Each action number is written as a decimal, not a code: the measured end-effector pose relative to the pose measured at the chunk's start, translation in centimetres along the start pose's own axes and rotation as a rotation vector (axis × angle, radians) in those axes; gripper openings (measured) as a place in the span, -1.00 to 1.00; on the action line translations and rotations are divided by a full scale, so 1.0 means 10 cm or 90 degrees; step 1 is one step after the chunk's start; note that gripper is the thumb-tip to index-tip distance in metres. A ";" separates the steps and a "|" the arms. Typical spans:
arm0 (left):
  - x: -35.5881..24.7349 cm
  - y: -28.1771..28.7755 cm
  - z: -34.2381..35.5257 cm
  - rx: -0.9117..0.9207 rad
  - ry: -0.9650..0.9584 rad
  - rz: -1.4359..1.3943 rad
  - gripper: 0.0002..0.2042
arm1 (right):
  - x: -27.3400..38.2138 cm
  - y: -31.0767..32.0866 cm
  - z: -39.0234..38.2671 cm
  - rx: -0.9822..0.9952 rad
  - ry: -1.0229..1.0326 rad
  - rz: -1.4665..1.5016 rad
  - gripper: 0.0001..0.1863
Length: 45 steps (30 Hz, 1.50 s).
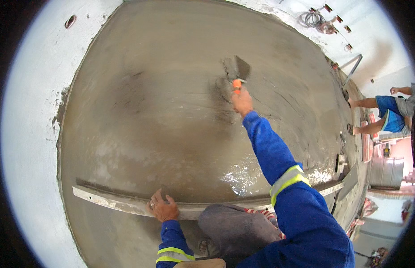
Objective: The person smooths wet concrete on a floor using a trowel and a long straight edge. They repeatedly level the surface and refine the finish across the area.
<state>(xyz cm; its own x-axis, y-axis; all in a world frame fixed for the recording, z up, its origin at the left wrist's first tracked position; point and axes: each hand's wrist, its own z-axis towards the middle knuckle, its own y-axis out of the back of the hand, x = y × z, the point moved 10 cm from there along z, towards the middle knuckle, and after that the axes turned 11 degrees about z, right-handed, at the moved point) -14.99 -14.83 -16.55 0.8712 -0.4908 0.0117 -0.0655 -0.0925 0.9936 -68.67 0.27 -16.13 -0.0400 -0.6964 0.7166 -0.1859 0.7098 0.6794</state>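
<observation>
The left hand lies across a long bar; whether its fingers clasp it cannot be told from above. Farther out, the right hand is wrapped around the orange handle of a trowel, its blade just beyond that hand, over wet cement. Well to that hand's right is a person; beyond it, coiled cable.
</observation>
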 end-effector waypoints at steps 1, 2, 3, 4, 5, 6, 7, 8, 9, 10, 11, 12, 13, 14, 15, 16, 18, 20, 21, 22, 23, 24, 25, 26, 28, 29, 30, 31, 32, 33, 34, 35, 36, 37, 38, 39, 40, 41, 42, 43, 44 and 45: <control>0.01 0.02 0.00 -0.005 -0.002 -0.003 -0.58 | -0.10 0.11 -0.08 0.000 -0.003 0.006 -0.59; 0.04 0.06 -0.01 -0.011 -0.002 -0.002 -0.58 | -0.27 0.26 -0.16 -0.065 0.019 0.013 -0.61; 0.02 0.05 -0.01 -0.006 -0.004 -0.012 -0.59 | -0.57 0.52 -0.23 -0.143 0.041 0.013 -0.62; 0.02 0.09 0.01 -0.007 0.002 -0.017 -0.59 | -1.02 0.68 -0.28 -0.190 -0.070 0.034 -0.65; -0.12 0.08 0.03 -0.002 -0.010 -0.046 -0.59 | -1.74 1.04 -0.16 -0.222 -0.067 -0.056 -0.69; -0.28 0.03 0.02 0.005 -0.025 -0.068 -0.59 | -2.38 1.48 -0.05 -0.260 -0.063 -0.153 -0.73; -0.46 -0.03 0.02 0.012 -0.042 -0.104 -0.59 | -2.87 2.10 0.05 -0.310 -0.055 -0.256 -0.75; -0.31 -0.02 0.04 0.006 -0.028 -0.074 -0.59 | -2.84 1.74 -0.01 -0.244 -0.066 -0.389 -0.77; -0.23 0.00 0.04 0.002 -0.018 -0.057 -0.59 | -2.77 1.53 -0.09 -0.191 -0.064 -0.529 -0.78; 0.01 0.06 0.03 -0.004 0.009 -0.009 -0.59 | -2.40 0.84 -0.32 -0.033 -0.043 -0.664 -0.79; 0.00 0.07 0.02 -0.004 0.009 -0.007 -0.59 | -2.12 0.63 -0.40 0.000 0.015 -0.736 -0.80; -0.01 0.06 0.03 -0.011 0.006 -0.012 -0.59 | -1.84 0.39 -0.48 0.027 0.079 -0.806 -0.80; -0.01 0.04 0.02 -0.018 0.004 -0.018 -0.59 | -1.50 0.16 -0.49 0.034 0.117 -0.772 -0.79; 0.00 0.04 0.02 -0.024 0.002 -0.021 -0.58 | -1.18 -0.05 -0.51 0.042 0.153 -0.741 -0.78; 0.06 0.06 0.04 -0.029 0.005 -0.018 -0.59 | -0.68 -0.42 -0.52 0.122 0.129 -0.685 -0.75; -0.04 0.08 0.05 -0.029 -0.005 -0.031 -0.59 | -0.34 -0.62 -0.47 0.107 0.201 -0.662 -0.77; -0.09 0.08 0.04 -0.030 -0.015 -0.042 -0.59 | 0.30 -1.09 -0.34 0.117 0.176 -0.440 -0.75; -0.09 0.07 0.04 -0.037 -0.015 -0.048 -0.59 | 0.70 -1.43 -0.32 0.042 -0.097 0.259 -0.66; -0.09 0.08 0.04 -0.042 -0.014 -0.052 -0.59 | 0.89 -1.58 -0.32 -0.008 -0.160 0.500 -0.61; -0.09 0.10 0.05 -0.046 -0.014 -0.056 -0.59 | 1.14 -1.73 -0.20 0.091 -0.144 0.481 -0.65; -0.13 0.11 0.05 -0.046 -0.022 -0.066 -0.60 | 1.36 -1.81 -0.06 0.181 -0.122 0.458 -0.70; -0.06 0.10 0.05 -0.047 -0.011 -0.061 -0.60 | 1.52 -1.88 -0.15 0.199 -0.107 0.449 -0.69; 0.00 0.09 0.04 -0.045 -0.002 -0.056 -0.60 | 1.70 -1.90 -0.26 0.215 -0.094 0.439 -0.68; 0.05 0.08 0.02 -0.042 0.007 -0.051 -0.60 | 1.84 -1.95 -0.37 0.233 -0.082 0.428 -0.67; -0.02 0.10 0.03 -0.037 0.008 -0.056 -0.60 | 1.57 -1.67 -0.24 0.072 -0.012 0.329 -0.56; -0.13 0.11 0.04 -0.034 -0.004 -0.069 -0.60 | 1.21 -1.45 0.08 -0.031 -0.009 0.250 -0.50; 0.00 0.10 0.02 -0.032 0.015 -0.057 -0.60 | 1.06 -1.46 -0.05 -0.053 -0.019 0.228 -0.43; 0.09 0.10 0.01 -0.032 0.029 -0.050 -0.60 | 0.89 -1.35 -0.15 -0.082 -0.025 0.204 -0.35; 0.04 0.12 0.03 -0.036 0.023 -0.063 -0.60 | 0.62 -1.09 0.08 -0.124 -0.014 0.156 -0.24; -0.07 0.12 0.06 -0.044 0.005 -0.076 -0.61 | 0.26 -0.73 0.43 -0.176 -0.022 0.134 -0.20; -0.15 0.11 0.08 -0.050 -0.009 -0.083 -0.61 | 0.04 -0.50 0.64 -0.222 -0.033 0.113 -0.15; -0.11 0.11 0.07 -0.053 -0.008 -0.071 -0.61 | 0.21 -0.67 0.61 -0.172 0.006 -0.012 -0.26; -0.07 0.12 0.07 -0.053 -0.002 -0.064 -0.61 | 0.38 -0.83 0.60 -0.122 0.049 -0.138 -0.37; -0.01 0.14 0.07 -0.052 0.008 -0.055 -0.61 | 0.60 -1.00 0.54 -0.068 0.096 -0.262 -0.48; 0.03 0.16 0.07 -0.051 0.015 -0.048 -0.61 | 0.78 -1.16 0.47 -0.017 0.144 -0.385 -0.58; 0.08 0.15 0.05 -0.051 0.022 -0.039 -0.61 | 0.93 -1.38 0.37 0.039 0.191 -0.510 -0.68; 0.12 0.15 0.03 -0.054 0.026 -0.032 -0.61 | 1.08 -1.55 0.28 0.083 0.249 -0.629 -0.75; 0.08 0.14 0.03 -0.055 0.020 -0.034 -0.61 | 1.21 -1.68 0.30 0.095 0.256 -0.594 -0.78; 0.03 0.14 0.04 -0.053 0.015 -0.046 -0.61 | 1.36 -1.82 0.35 0.112 0.253 -0.542 -0.80; -0.07 0.16 0.07 -0.051 0.001 -0.066 -0.61 | 1.35 -1.81 0.58 0.102 0.114 -0.256 -0.81; -0.18 0.17 0.10 -0.050 -0.016 -0.090 -0.61 | 1.28 -1.79 0.81 0.042 -0.045 0.171 -0.82; -0.27 0.15 0.12 -0.052 -0.033 -0.104 -0.61 | 1.27 -1.80 0.94 -0.044 -0.128 0.417 -0.82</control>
<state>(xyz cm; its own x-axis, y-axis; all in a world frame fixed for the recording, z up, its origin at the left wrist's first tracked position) -18.05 -14.69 -15.22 0.8403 -0.5197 -0.1542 0.1162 -0.1052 0.9876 -75.03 -22.34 -20.67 -0.3058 -0.1220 0.9442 0.0025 0.9916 0.1289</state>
